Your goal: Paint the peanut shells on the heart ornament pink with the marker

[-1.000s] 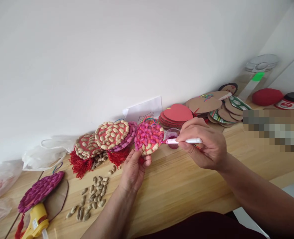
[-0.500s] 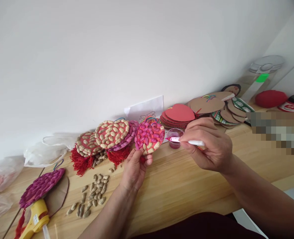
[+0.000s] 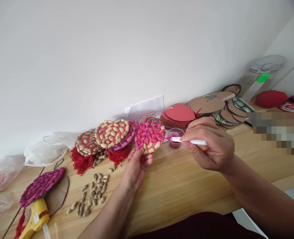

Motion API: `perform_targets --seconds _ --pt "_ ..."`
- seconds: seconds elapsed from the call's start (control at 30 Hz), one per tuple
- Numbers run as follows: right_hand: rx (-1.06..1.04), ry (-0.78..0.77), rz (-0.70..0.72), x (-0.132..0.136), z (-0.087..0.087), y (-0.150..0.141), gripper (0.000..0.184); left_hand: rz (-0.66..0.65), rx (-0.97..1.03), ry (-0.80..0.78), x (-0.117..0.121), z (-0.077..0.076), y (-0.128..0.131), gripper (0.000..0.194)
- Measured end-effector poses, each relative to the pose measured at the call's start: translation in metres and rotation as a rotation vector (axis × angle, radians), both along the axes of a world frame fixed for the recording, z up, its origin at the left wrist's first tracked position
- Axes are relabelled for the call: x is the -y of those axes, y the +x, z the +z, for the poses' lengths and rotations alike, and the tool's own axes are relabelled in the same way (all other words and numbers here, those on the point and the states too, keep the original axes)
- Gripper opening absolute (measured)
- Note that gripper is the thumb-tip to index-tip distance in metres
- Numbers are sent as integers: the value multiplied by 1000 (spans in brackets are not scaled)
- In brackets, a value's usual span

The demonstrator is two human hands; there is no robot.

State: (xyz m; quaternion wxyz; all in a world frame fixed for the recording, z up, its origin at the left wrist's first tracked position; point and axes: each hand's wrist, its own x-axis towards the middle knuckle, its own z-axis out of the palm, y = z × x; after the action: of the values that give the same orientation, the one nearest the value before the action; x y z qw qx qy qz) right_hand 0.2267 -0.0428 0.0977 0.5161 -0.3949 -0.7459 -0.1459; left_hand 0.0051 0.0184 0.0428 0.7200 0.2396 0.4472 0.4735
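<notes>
Peanut disc (image 3: 150, 135), left hand (image 3: 135, 167) overlapping edge, jar (image 3: 293, 106) cropped

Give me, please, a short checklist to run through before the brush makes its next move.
1. Disc held: ok; the left hand pinches its lower edge.
2. Brush in grip: ok; the right hand holds it by its white handle.
3. Brush tip clear of the disc: cannot tell; it shows right beside the disc's edge.
4. Cup upright, with pink paint inside: ok.
5. All the disc's peanuts coloured: not ok; some bare peanuts show towards its lower edge.
6. Glue gun away from both hands: ok; it lies at the far left of the view.
</notes>
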Motion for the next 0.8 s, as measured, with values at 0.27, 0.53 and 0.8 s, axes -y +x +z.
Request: perform_targets --seconds 0.27,0.53,0.8 --pt "40 -43 32 0 -3 -8 9 -3 -2 6 1 1 0 7" --pt "-4 3 -26 0 -1 0 10 -10 1 20 0 -1 0 10" --pt "-16 -28 20 -3 -3 -2 11 -24 -4 7 0 1 0 13"
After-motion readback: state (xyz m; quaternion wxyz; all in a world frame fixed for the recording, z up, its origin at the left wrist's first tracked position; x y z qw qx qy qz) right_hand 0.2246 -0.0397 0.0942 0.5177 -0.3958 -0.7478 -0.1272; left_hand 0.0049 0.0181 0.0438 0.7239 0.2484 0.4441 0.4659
